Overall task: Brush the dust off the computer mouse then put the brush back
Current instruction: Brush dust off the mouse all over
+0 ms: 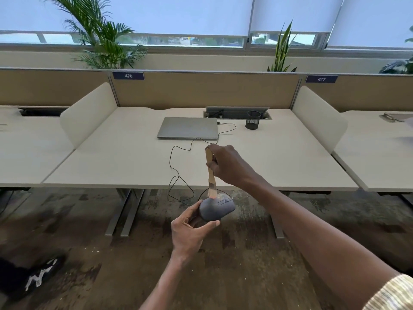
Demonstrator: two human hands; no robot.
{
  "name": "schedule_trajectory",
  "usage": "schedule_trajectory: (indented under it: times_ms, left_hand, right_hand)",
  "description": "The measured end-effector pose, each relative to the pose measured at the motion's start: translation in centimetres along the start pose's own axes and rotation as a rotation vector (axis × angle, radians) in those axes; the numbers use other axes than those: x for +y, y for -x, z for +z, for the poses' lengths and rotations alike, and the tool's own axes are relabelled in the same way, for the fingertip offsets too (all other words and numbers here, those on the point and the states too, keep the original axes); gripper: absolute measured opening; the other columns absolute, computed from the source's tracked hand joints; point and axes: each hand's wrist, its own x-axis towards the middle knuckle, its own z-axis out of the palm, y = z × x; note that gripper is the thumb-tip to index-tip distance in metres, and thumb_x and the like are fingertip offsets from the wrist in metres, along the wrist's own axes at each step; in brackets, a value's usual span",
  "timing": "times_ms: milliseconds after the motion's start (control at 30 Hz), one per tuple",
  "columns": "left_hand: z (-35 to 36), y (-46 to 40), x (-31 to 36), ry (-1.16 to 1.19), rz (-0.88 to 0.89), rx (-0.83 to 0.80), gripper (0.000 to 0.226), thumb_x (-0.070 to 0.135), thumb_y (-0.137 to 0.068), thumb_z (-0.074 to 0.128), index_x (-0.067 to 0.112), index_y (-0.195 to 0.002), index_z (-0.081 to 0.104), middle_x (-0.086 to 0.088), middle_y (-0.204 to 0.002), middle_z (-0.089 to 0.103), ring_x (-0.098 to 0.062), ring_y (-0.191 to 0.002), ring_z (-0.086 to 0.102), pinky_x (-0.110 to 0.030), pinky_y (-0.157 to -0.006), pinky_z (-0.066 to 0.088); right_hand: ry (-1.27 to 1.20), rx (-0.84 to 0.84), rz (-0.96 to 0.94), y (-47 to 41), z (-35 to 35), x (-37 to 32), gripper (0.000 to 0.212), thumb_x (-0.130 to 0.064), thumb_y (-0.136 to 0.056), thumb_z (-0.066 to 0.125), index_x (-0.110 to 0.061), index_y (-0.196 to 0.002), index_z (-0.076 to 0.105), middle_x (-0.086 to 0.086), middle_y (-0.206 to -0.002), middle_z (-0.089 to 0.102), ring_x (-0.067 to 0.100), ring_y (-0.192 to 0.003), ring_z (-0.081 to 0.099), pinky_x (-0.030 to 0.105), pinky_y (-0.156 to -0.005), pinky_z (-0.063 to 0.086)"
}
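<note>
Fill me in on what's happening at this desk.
A person holds a grey computer mouse in the left hand, lifted off the desk over the floor. The right hand grips a wooden-handled brush, bristles touching the mouse's top. A closed laptop and mesh pen cup sit on the desk.

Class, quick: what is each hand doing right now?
Left hand: closed grip around the grey mouse.
Right hand: closed grip on the brush handle.
</note>
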Motion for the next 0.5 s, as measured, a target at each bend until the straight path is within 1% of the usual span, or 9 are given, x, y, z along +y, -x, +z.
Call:
schedule_trajectory:
  times_ms: [33, 100, 200, 300, 400, 467, 500]
  left_hand:
    - [-0.1, 0.0, 0.0, -0.004, 0.000, -0.004, 0.070, 0.003, -0.058, 0.096, 0.007, -0.123, 0.071, 0.001, -0.108, 0.078, -0.010, -0.099, 0.076, -0.023, -0.088, 0.060]
    - [-0.3, 0.0, 0.2, 0.007, -0.010, -0.004, 0.069, 0.005, -0.058, 0.096, 0.009, -0.123, 0.071, 0.000, -0.108, 0.078, -0.011, -0.100, 0.076, -0.025, -0.088, 0.060]
    - [-0.5, -0.1, 0.6, 0.020, -0.011, -0.019, 0.069, 0.005, -0.060, 0.095, 0.015, -0.124, 0.069, 0.001, -0.110, 0.077, -0.010, -0.101, 0.076, -0.024, -0.086, 0.060]
    - [-0.5, 0.2, 0.8, 0.021, -0.013, -0.034, 0.070, 0.002, -0.060, 0.094, 0.018, -0.123, 0.067, 0.009, -0.104, 0.078, -0.007, -0.096, 0.076, -0.020, -0.082, 0.060]
    - [-0.5, 0.5, 0.4, 0.037, -0.047, -0.039, 0.072, -0.003, -0.059, 0.094, 0.010, -0.125, 0.068, 0.011, -0.099, 0.080, -0.012, -0.096, 0.077, -0.019, -0.082, 0.060]
    - [-0.6, 0.8, 0.2, 0.043, -0.064, -0.049, 0.071, -0.005, -0.061, 0.092, 0.013, -0.125, 0.066, 0.014, -0.098, 0.079, -0.010, -0.096, 0.077, -0.019, -0.082, 0.059]
    - [-0.8, 0.8, 0.2, 0.049, -0.069, -0.052, 0.071, -0.005, -0.062, 0.092, 0.014, -0.125, 0.066, 0.012, -0.100, 0.079, -0.010, -0.097, 0.076, -0.019, -0.082, 0.059]
  right_hand:
    - [-0.020, 0.013, 0.006, 0.0, -0.1, 0.0, 0.006, -0.001, -0.089, 0.064, -0.006, -0.091, 0.061, 0.009, -0.074, 0.068, 0.030, -0.066, 0.066, 0.049, -0.066, 0.059]
    - [-0.098, 0.032, 0.023, 0.0, -0.4, -0.3, 0.010, -0.001, -0.090, 0.065, -0.004, -0.099, 0.063, 0.012, -0.077, 0.071, 0.028, -0.067, 0.070, 0.047, -0.068, 0.060]
    - [-0.180, -0.012, 0.028, 0.3, -0.4, -1.0, 0.019, 0.001, -0.091, 0.065, 0.001, -0.111, 0.062, 0.017, -0.083, 0.073, 0.027, -0.068, 0.073, 0.046, -0.072, 0.062]
    - [-0.153, -0.033, 0.032, 0.4, 0.1, -0.7, 0.020, 0.002, -0.091, 0.065, 0.001, -0.111, 0.062, 0.017, -0.083, 0.072, 0.029, -0.070, 0.072, 0.048, -0.073, 0.061]
    - [-0.141, -0.018, 0.058, 0.5, 0.3, 0.1, 0.020, 0.002, -0.090, 0.064, -0.002, -0.110, 0.061, 0.014, -0.082, 0.071, 0.027, -0.069, 0.071, 0.049, -0.071, 0.061]
    - [-0.162, -0.008, 0.065, 0.8, 0.1, 0.3, 0.023, 0.003, -0.090, 0.063, -0.003, -0.112, 0.060, 0.014, -0.083, 0.071, 0.025, -0.070, 0.071, 0.048, -0.072, 0.062]
    - [-0.191, 0.001, 0.074, 1.0, -0.1, 0.3, 0.024, 0.005, -0.091, 0.062, -0.003, -0.113, 0.060, 0.016, -0.085, 0.071, 0.024, -0.070, 0.071, 0.046, -0.072, 0.063]
